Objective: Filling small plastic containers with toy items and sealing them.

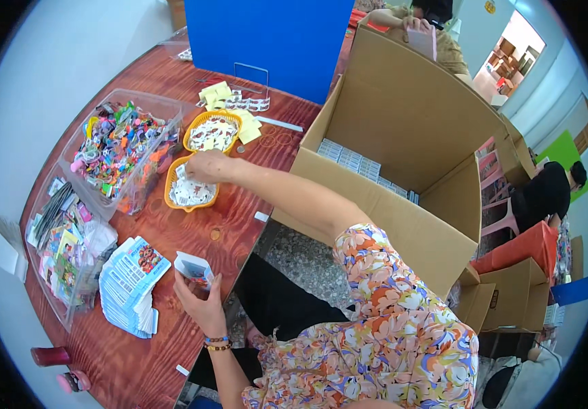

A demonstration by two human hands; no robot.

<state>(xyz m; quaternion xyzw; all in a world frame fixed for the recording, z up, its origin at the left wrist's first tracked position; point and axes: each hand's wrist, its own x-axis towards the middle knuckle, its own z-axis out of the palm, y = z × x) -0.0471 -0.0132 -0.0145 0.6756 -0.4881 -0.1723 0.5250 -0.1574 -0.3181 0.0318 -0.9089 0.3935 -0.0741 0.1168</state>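
Note:
My left hand [202, 303] grips a small open carton [194, 267] upright, its flap raised, above the table's near edge. Stretched across the table, my right hand [207, 168] dips into the nearer yellow basket [190, 208], which holds small white printed packets [192, 191]. Its fingers are curled down; what they pinch, if anything, is hidden. Just behind stands a second yellow basket [237, 125] with similar white and brown pieces. A fanned stack of flat light-blue cartons [130, 283] lies left of my left hand.
A clear plastic bin [106, 198] of colourful small trinkets stands at left, with another bin of bagged items [69, 255] nearer. Yellow slips [217, 94] lie behind the baskets. On the right, a large cardboard box [389, 198] holds rows of small cartons. Another person [454, 51] works beyond it.

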